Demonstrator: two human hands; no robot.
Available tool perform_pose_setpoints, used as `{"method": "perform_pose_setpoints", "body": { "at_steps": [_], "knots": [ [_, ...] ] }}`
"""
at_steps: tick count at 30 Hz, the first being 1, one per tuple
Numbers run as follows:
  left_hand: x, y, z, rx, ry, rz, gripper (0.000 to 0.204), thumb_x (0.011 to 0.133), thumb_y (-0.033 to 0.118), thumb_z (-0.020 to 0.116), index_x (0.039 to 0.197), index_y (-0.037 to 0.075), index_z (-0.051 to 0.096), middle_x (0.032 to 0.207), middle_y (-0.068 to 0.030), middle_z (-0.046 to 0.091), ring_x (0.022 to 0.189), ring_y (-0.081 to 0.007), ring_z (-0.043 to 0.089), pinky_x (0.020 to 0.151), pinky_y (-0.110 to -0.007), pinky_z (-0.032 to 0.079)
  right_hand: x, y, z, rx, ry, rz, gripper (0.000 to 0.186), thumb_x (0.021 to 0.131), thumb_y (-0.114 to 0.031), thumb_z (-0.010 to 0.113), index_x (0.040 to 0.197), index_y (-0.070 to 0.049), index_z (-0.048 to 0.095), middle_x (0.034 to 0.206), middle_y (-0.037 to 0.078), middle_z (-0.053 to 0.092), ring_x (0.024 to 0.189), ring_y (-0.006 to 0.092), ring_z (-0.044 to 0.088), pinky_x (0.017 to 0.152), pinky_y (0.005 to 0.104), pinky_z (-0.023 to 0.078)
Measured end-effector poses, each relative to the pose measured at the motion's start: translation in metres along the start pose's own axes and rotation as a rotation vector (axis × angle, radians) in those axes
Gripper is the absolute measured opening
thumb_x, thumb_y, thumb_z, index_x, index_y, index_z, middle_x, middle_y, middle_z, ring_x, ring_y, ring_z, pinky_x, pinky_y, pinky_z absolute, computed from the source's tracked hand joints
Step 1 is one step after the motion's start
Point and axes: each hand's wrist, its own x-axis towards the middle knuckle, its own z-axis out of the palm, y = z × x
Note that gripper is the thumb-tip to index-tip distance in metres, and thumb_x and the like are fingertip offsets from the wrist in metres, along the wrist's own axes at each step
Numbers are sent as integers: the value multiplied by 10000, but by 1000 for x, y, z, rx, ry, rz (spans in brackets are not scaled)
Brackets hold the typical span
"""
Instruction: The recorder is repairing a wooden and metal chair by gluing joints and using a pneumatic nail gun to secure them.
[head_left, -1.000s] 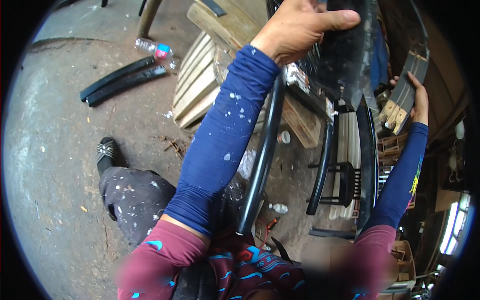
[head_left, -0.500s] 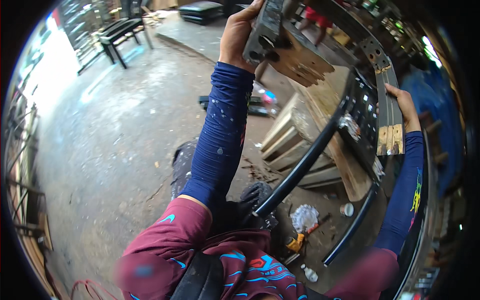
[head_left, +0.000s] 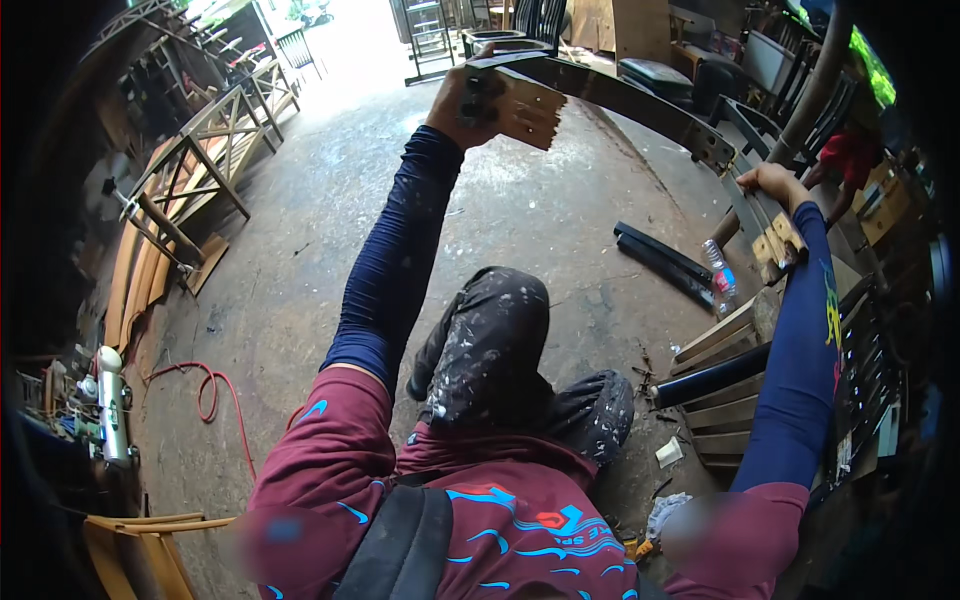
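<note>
Both my arms reach forward, holding up a dark-painted wooden frame (head_left: pixel 625 92) with bare, rough wood at its ends. My left hand (head_left: pixel 458 108) is closed round its left end, beside a pale wood block and dark holes. At its right side, my right hand (head_left: pixel 778 184) grips the bar just above another bare wood end. Beneath my right forearm stands a slatted wooden stool (head_left: pixel 722 428). A black tube-like leg (head_left: pixel 715 377) lies over it, and a black slatted piece (head_left: pixel 880 375) is partly hidden behind the arm.
Two black bars (head_left: pixel 665 262) and a plastic bottle (head_left: pixel 722 280) lie on the floor ahead. A red hose (head_left: pixel 210 385) curls at left, near wooden frames (head_left: pixel 215 155) and planks. Another person in red (head_left: pixel 848 160) bends at far right. A white cup (head_left: pixel 670 452) lies near my knee.
My view has swung left, bringing the bright doorway to the top. The held frame has moved left with both hands, away from the stool and black slatted piece.
</note>
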Motion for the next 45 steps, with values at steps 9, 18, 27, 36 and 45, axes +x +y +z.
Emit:
{"method": "perform_pose_setpoints", "body": {
  "at_steps": [9,18,27,36,45],
  "knots": [
    [-41,-132,-180,20,241,-696,321,785,274,750,1039,118,631,1009,-91,599,930,-230,624,803,-404,558,126,-91,155,-748,-70,-124,436,864,-316,705,1131,28,696,1142,232,693,1073,358,675,933,406,508],
    [-104,-378,-304,66,264,-1054,431,875,148,753,1196,56,481,986,-90,625,840,-241,690,749,-393,596,160,62,420,-63,197,182,469,832,-446,691,1014,-15,714,1015,283,682,1022,431,651,864,470,512],
    [-135,-463,-301,-293,36,-1035,868,929,173,702,1585,63,144,1170,-141,666,964,-261,699,886,-401,583,73,214,545,-97,232,464,486,863,-467,698,970,7,700,896,271,686,917,438,672,792,486,507],
    [-117,-423,-217,-119,-163,-963,1018,700,165,915,1509,8,318,1124,-148,664,952,-212,664,730,-317,545,81,180,538,-479,-87,516,560,877,-374,672,1234,51,594,1234,293,626,1146,437,607,959,489,489],
    [-42,-384,-112,34,-564,-781,630,850,228,794,1344,-47,514,1174,-164,665,1005,-243,690,876,-361,586,19,10,415,562,-177,159,468,995,-441,580,1070,9,684,897,42,696,840,125,674,730,285,548]
  ]
}}
